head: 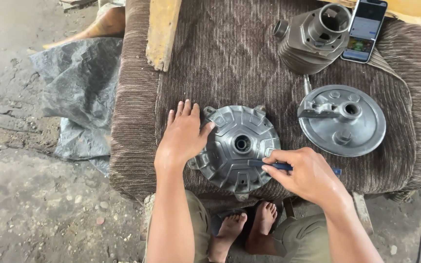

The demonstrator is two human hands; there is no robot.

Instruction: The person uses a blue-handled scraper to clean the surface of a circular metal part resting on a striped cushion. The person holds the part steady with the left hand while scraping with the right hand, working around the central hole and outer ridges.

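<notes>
We observe a round, ribbed metal hub casting (237,146) lying flat on a brown corduroy cushion (220,63), at the cushion's near edge, with its central bore facing up.

Left hand (182,136): we note it spread open, palm down, fingers extended and resting on the cushion at the casting's left rim. The thumb presses against the upper left edge of the casting. It grips nothing.

Right hand (303,173): we record it closed in a pinch around a thin blue-handled tool (283,166). Thumb and forefinger hold the tool near its front, and the tool lies roughly level, its tip touching the right side of the casting's face. The handle's blue end shows past the hand on the right. We cannot tell what kind of tip the tool has.

Surroundings: a second round metal plate with a lever arm (342,121) lies on the cushion to the right of the casting, apart from it. Behind it stands a finned metal cylinder (310,41), and just beside that a smartphone (365,29) with its screen lit. A yellow wooden plank (162,31) leans over the cushion's far left. A grey plastic sheet (76,92) lies on the ground left of the cushion. Our bare feet (247,226) show below.
</notes>
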